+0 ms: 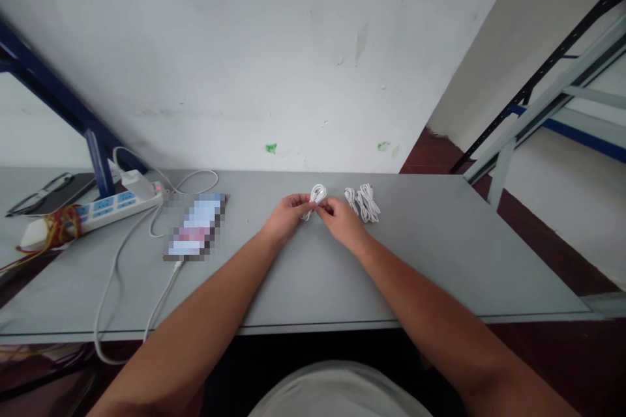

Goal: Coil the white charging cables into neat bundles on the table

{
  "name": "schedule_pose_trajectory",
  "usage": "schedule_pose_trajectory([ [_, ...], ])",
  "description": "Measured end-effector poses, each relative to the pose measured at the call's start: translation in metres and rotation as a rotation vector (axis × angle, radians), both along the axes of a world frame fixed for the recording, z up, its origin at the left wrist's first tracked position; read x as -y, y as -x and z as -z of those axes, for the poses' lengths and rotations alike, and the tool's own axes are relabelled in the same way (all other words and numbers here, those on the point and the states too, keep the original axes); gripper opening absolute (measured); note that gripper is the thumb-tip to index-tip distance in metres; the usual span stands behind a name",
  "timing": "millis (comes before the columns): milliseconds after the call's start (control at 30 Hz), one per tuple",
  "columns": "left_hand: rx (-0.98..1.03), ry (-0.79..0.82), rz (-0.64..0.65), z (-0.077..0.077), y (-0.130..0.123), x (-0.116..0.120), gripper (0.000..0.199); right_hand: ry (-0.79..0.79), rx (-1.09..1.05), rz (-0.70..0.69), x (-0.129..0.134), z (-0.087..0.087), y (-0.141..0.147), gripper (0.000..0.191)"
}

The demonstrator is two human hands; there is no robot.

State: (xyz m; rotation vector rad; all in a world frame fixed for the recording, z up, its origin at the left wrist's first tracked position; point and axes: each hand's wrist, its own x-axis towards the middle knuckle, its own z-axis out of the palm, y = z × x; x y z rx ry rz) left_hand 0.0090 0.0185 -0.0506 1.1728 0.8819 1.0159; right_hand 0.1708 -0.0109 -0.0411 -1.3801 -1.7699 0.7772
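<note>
A coiled white cable point(318, 192) is pinched between both my hands above the middle of the grey table. My left hand point(287, 216) grips its left side, with thumb and fingers closed on the coil. From the right, my right hand point(341, 221) pinches the lower part of the same coil. Just beyond my right hand lie bundled white cables point(366, 202) on the tabletop, each folded into a loop. My fingers hide part of the held coil.
To the left, a phone point(195, 225) with a blurred screen lies plugged into a white cord. A power strip point(107, 205) with an adapter stands farther left, near eyeglasses point(42, 194). The table point(440, 260) meets a white wall at the back; a metal frame point(513, 143) rises at right.
</note>
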Motion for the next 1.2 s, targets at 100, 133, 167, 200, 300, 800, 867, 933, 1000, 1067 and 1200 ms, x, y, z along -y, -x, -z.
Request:
schedule_pose_trajectory([
  [100, 0.032, 0.017, 0.014, 0.002, 0.0, -0.001, 0.029, -0.018, -0.017, -0.023, -0.002, 0.002, 0.0, 0.023],
  [133, 0.039, 0.022, 0.014, 0.002, 0.0, -0.001, 0.029, -0.024, -0.016, -0.022, -0.002, 0.002, 0.0, 0.022],
  [167, 0.043, 0.029, 0.012, 0.002, 0.0, -0.002, 0.03, -0.034, -0.011, -0.015, -0.002, 0.002, 0.0, 0.021],
  [200, 0.042, 0.037, 0.008, 0.001, 0.001, -0.002, 0.03, -0.047, -0.007, -0.005, -0.002, 0.002, 0.0, 0.021],
  [300, 0.029, 0.045, -0.009, 0.0, 0.001, -0.001, 0.031, -0.077, -0.007, 0.017, -0.002, 0.0, -0.001, 0.019],
  [800, -0.145, -0.324, -0.027, -0.004, -0.001, 0.004, 0.029, 0.708, -0.806, -0.175, -0.007, -0.006, -0.002, 0.028],
  [867, -0.174, -0.364, -0.022, -0.006, -0.001, 0.006, 0.028, 0.831, -0.876, -0.218, -0.007, -0.009, -0.004, 0.026],
  [933, -0.203, -0.387, -0.023, -0.006, -0.001, 0.007, 0.026, 0.901, -0.914, -0.234, -0.007, -0.01, -0.006, 0.023],
  [1000, -0.226, -0.401, -0.033, -0.006, 0.0, 0.006, 0.024, 0.919, -0.941, -0.237, -0.008, -0.01, -0.007, 0.021],
  [1067, -0.232, -0.413, -0.045, -0.005, 0.0, 0.005, 0.023, 0.909, -0.957, -0.244, -0.007, -0.01, -0.006, 0.02],
  [1200, -0.245, -0.432, -0.054, -0.004, 0.001, 0.004, 0.023, 0.878, -0.987, -0.241, -0.005, -0.01, -0.003, 0.018],
])
